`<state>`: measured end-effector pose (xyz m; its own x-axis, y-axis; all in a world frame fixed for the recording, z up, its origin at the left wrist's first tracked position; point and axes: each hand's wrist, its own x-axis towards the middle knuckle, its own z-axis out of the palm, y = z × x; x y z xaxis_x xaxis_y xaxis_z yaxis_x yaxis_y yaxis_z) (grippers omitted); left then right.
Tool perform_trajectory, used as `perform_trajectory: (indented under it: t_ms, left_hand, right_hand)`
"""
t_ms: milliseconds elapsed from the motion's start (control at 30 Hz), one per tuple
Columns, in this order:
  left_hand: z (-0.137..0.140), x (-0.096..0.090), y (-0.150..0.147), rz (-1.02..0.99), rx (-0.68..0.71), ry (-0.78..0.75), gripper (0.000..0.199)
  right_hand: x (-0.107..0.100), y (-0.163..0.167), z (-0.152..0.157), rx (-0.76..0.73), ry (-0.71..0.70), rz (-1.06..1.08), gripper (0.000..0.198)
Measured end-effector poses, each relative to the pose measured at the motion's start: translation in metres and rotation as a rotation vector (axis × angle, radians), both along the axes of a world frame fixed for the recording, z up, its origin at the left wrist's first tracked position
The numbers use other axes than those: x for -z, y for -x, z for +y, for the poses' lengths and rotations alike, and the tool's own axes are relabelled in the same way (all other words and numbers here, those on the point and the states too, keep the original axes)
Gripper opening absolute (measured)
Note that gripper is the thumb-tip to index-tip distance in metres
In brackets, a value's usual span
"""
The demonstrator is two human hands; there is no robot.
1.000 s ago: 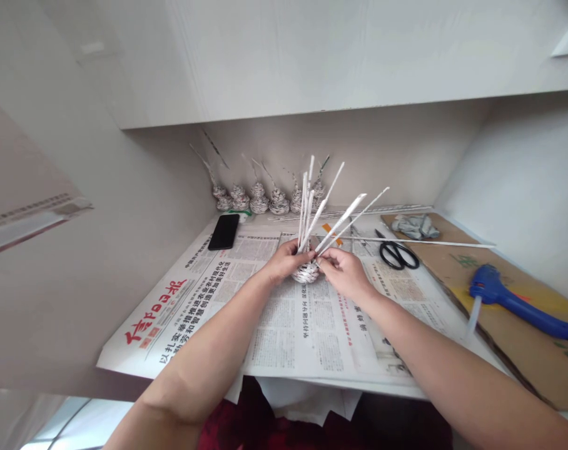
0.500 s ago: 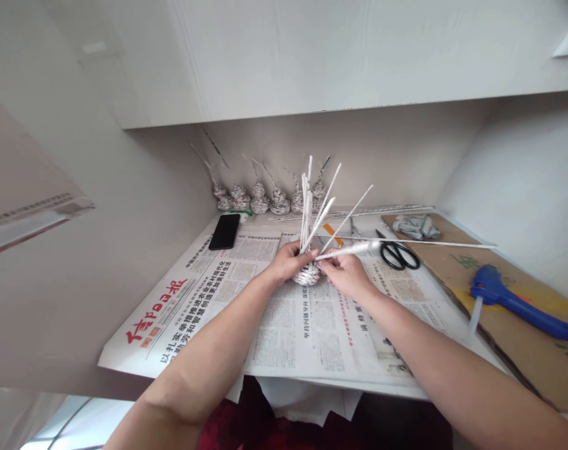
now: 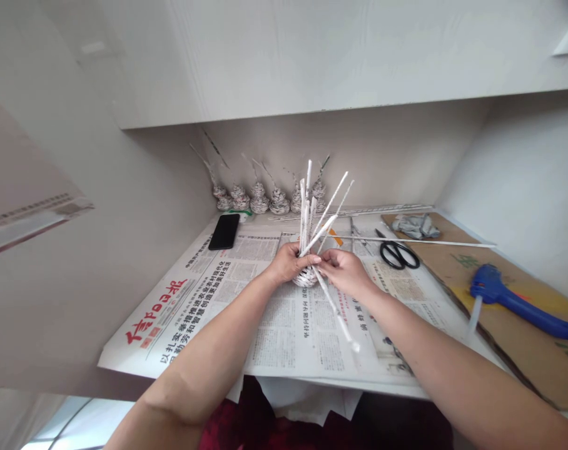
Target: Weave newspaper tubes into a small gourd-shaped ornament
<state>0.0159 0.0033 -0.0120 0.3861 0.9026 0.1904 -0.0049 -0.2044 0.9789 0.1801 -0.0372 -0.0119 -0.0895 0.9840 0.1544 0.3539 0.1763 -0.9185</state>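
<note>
Between my hands is a small round woven paper piece (image 3: pixel 305 277), with several rolled paper sticks (image 3: pixel 322 234) rising and fanning out from its top. My left hand (image 3: pixel 289 261) is closed around its left side, the thumb pressed over the base of the sticks. On the right, my right hand (image 3: pixel 344 267) is closed, its fingertips pinched at the weave where the sticks come out. One paper stick (image 3: pixel 334 307) slants from there down toward me, its end slightly blurred. Just what the right fingertips pinch is partly hidden.
Newspaper sheets (image 3: pixel 274 331) cover the table. Behind stand several woven paper gourds (image 3: pixel 259 199) and a black phone (image 3: pixel 224 231). To the right lie black scissors (image 3: pixel 398 255), a long paper stick (image 3: pixel 434 241), cardboard (image 3: pixel 457 275), a crumpled cloth (image 3: pixel 416 226) and a blue glue gun (image 3: pixel 523 306).
The stick that pointed right over my right hand has swung down toward me. Another upright stick leans less to the right. My left hand keeps its hold on the woven piece.
</note>
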Motion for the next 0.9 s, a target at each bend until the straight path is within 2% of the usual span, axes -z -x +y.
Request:
perform_trajectory:
  t_ms: [433, 667, 900]
  left_hand:
    - [-0.0033, -0.0019, -0.0018, 0.016, 0.011, -0.006, 0.049]
    - [-0.0039, 0.0, -0.002, 0.033, -0.014, -0.054, 0.049]
    - [-0.0029, 0.0001, -0.0017, 0.066, -0.007, -0.075, 0.047]
  right_hand:
    - [-0.0016, 0.0011, -0.0007, -0.019, -0.018, -0.043, 0.021]
    - [-0.0012, -0.0033, 0.0002, 0.013, -0.097, -0.23, 0.024]
    - [0.0013, -0.0036, 0.0012, -0.036, -0.129, -0.22, 0.021]
